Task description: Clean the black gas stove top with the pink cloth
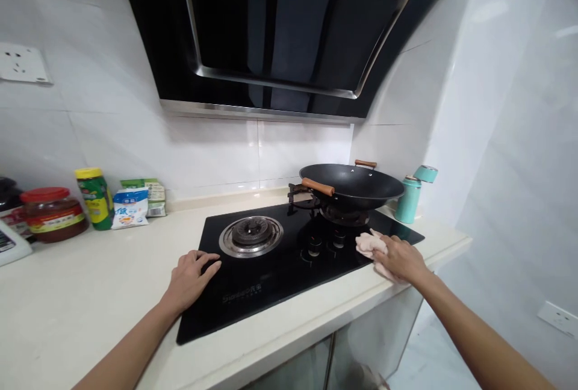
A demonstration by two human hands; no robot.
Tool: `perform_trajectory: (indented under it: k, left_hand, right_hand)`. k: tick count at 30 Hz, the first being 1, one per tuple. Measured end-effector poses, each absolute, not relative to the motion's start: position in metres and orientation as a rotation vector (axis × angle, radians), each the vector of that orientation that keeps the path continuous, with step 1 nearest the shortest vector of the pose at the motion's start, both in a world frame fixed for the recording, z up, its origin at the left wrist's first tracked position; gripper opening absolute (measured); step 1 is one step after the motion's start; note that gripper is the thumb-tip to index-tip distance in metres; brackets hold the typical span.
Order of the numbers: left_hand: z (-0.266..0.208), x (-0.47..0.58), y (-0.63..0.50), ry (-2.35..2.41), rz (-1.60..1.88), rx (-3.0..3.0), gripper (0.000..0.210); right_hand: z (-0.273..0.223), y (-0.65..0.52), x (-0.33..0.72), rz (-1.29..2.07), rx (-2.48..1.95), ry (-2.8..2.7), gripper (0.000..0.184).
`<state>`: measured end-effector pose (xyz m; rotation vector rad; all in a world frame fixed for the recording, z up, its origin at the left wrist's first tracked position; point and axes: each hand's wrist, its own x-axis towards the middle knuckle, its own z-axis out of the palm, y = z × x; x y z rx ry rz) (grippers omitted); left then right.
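A pale pink cloth (371, 244) is bunched under my right hand (401, 257), whose fingers are closed on it at the front right edge of the black gas stove (280, 281). My left hand (189, 278) rests at the stove's left edge with its fingers stretched out and nothing in them. Close to that hand is the left burner (251, 232), bare of any pan support. Two control knobs (315, 245) sit between the left burner and the cloth. Over the right burner stands a black wok (352, 182) with wooden handles.
A black range hood (280, 29) hangs low over the stove. Right of the wok stands a turquoise bottle (408, 200). A red-lidded jar (54, 215), a green yellow-capped container (96, 200) and small packets (130, 208) line the wall at left. A pan support (300, 196) lies behind the wok's handle.
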<state>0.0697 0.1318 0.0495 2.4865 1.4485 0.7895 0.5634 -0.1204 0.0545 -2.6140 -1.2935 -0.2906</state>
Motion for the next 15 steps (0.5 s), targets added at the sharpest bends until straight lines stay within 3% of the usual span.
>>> perform_trajectory:
  k: [7, 15]
  left_hand:
    - [0.045, 0.069, 0.137, 1.459, 0.838, 2.511, 0.045]
    - [0.043, 0.066, 0.143, 1.454, 0.812, 2.517, 0.049]
  right_hand:
    - [0.066, -0.080, 0.574, -0.355, -2.583, -1.129, 0.047]
    - [0.073, -0.005, 0.549, -0.400, -2.486, -1.356, 0.043]
